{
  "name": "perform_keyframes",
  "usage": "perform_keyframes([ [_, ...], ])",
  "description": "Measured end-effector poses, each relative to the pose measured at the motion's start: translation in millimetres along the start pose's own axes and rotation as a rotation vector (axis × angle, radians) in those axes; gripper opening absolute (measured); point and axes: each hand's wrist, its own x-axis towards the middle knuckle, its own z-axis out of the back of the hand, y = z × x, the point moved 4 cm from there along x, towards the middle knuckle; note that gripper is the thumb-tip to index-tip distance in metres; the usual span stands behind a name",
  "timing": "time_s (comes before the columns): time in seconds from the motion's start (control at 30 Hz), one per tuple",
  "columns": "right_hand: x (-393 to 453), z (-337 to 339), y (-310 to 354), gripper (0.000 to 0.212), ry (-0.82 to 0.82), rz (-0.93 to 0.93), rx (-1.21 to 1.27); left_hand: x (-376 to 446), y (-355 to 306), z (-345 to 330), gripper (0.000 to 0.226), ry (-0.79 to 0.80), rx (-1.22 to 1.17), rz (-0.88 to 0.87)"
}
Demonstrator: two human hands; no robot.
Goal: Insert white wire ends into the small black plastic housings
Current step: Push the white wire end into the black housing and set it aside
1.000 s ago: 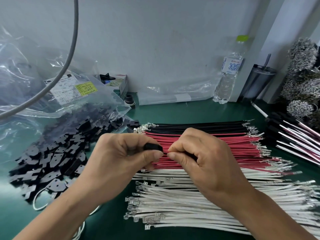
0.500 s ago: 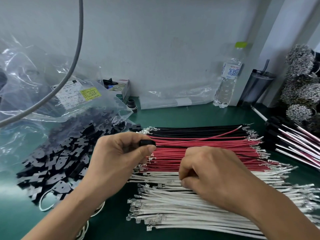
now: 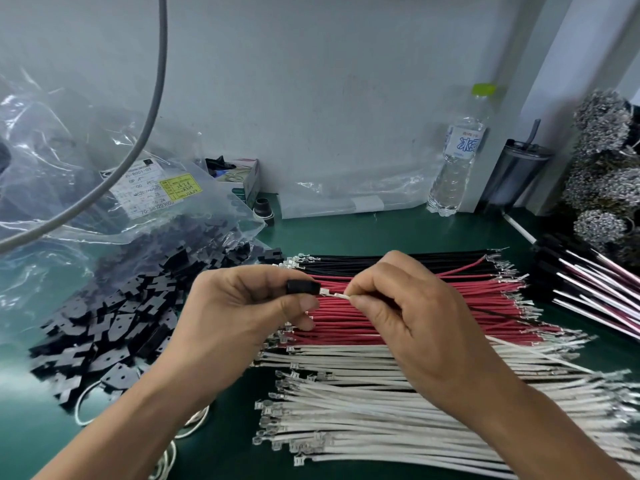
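My left hand [image 3: 249, 306] pinches a small black plastic housing [image 3: 302, 287] between thumb and forefinger, above the wire rows. My right hand [image 3: 408, 313] pinches a white wire [image 3: 337, 295] near its metal terminal, and the terminal tip sits right at the housing's open end. The rest of that wire runs out behind my right hand toward the right. A red wire and a black wire also trail from the housing side behind my right hand. Below lie several loose white wires [image 3: 381, 427] with metal terminals.
A heap of black housings [image 3: 114, 323] spills from a clear plastic bag [image 3: 86, 188] at left. Rows of red wires [image 3: 450, 317] and black wires [image 3: 398, 259] lie on the green mat. Finished assemblies [image 3: 588, 289], a water bottle [image 3: 457, 161] and a dark tumbler [image 3: 512, 174] stand at right.
My right hand rose from the white wire pile with a white wire and brought its terminal up to the housing held by my left hand.
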Motion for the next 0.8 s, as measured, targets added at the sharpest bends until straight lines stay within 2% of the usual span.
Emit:
perform_keyframes([
  [0.3, -1.5, 2.7, -0.5, 0.014, -0.107, 0.088, 0.083, -1.5, -0.8, -2.8, 0.023, 0.041, -0.033, 0.039],
  [0.57, -1.1, 6.7, 3.6, 0.023, -0.102, 0.168, -0.078, -1.3, 1.0, -3.1, 0.024, 0.065, -0.032, 0.062],
  [0.8, -1.0, 8.0, 3.2, 0.022, -0.118, 0.205, -0.094, -0.5, 1.0, -3.0, 0.026, 0.044, -0.057, 0.09],
])
